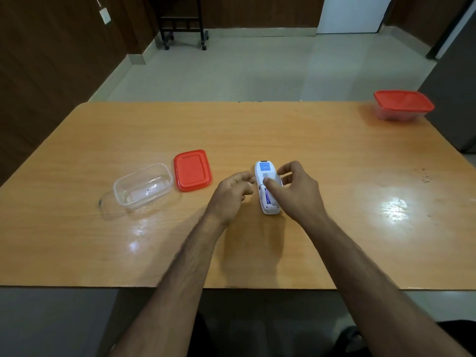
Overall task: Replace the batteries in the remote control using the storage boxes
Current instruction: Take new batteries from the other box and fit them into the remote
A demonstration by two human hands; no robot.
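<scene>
White remote (pixel 264 168); left hand (pixel 230 195), right hand (pixel 296 193) — both in pinch grips round it

Bare forearms (pixel 180 266) run to the left hand (pixel 231 195) and right hand (pixel 298 191); dark clothing (pixel 457 333) at near right

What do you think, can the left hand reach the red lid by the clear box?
Probably yes. The left hand is beside the remote, and the red lid lies flat just left of it on the table, nothing between them. It would need to leave the remote first.
</scene>
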